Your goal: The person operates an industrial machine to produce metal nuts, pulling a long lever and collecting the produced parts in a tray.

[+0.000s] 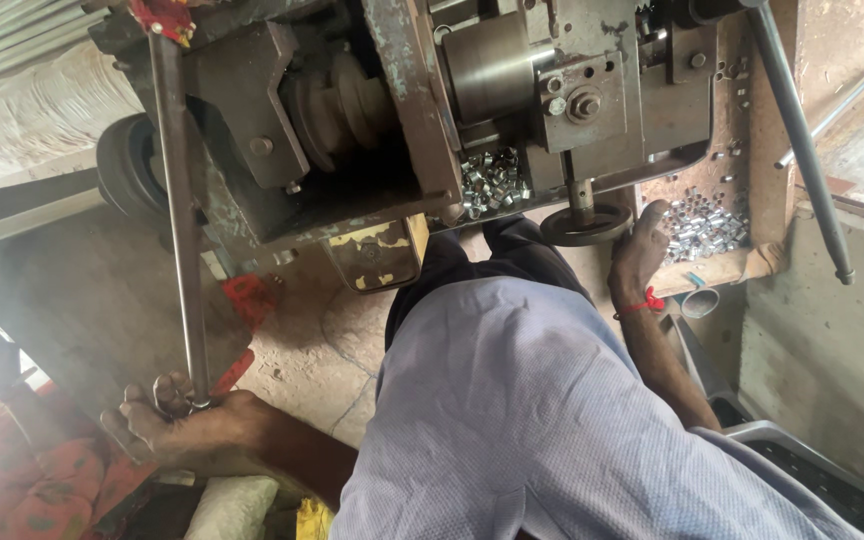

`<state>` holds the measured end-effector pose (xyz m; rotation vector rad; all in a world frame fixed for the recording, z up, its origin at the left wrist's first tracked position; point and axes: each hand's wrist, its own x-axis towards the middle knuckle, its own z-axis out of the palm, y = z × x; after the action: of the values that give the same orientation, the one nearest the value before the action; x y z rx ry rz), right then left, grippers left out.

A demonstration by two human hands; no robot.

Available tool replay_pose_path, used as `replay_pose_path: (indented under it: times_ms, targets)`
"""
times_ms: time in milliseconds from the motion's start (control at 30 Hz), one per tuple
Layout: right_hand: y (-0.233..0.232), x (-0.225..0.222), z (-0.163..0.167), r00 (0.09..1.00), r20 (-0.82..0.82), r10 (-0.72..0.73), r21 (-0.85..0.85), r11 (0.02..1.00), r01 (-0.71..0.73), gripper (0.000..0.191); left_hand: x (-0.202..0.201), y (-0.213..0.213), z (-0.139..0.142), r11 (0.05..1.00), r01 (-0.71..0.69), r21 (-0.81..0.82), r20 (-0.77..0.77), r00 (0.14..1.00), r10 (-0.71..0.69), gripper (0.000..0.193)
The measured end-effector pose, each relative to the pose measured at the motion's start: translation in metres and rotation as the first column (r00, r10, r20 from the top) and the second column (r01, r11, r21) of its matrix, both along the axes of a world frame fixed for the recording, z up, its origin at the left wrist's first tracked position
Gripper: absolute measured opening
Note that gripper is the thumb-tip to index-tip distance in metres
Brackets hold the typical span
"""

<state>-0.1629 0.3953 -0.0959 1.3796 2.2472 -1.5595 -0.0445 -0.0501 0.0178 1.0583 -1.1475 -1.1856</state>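
Note:
My left hand (187, 428) is low at the left, closed around the lower end of a long grey metal lever rod (180, 220). The rod runs up to a red-tipped joint on a worn grey machine (402, 110). My right hand (642, 248), with a red thread at the wrist, reaches up to a wooden tray (727, 268) and rests against a heap of small shiny metal rings (704, 224). Its fingertips are hidden among the rings. A dark handwheel (584, 226) sits just left of this hand.
More small rings (492, 180) lie inside the machine's middle. A second long rod (802, 140) slants down at the right. A small metal cup (699, 302) is below the tray. My light blue shirt (542, 420) fills the lower middle, and a red patterned cloth (32, 480) lies at the bottom left.

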Motion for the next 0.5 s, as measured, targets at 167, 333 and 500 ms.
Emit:
replay_pose_path:
  times_ms: [167,333,500]
  targets:
    - [0.003,-0.005,0.001,0.999,0.026,0.038,0.032,0.999,-0.039,0.084,-0.012,0.011,0.008,0.997,-0.072,0.002,0.006,0.997,0.072,0.044]
    - [0.006,-0.008,-0.004,0.998,0.057,0.027,-0.019,0.999,-0.026,0.084,-0.005,0.004,0.002,0.995,-0.101,-0.019,0.009,0.995,0.101,0.045]
    - [0.016,-0.005,0.004,0.993,0.101,0.064,-0.021,0.998,-0.062,0.084,0.009,-0.011,-0.016,0.997,-0.006,-0.083,-0.058,0.998,0.001,0.051]
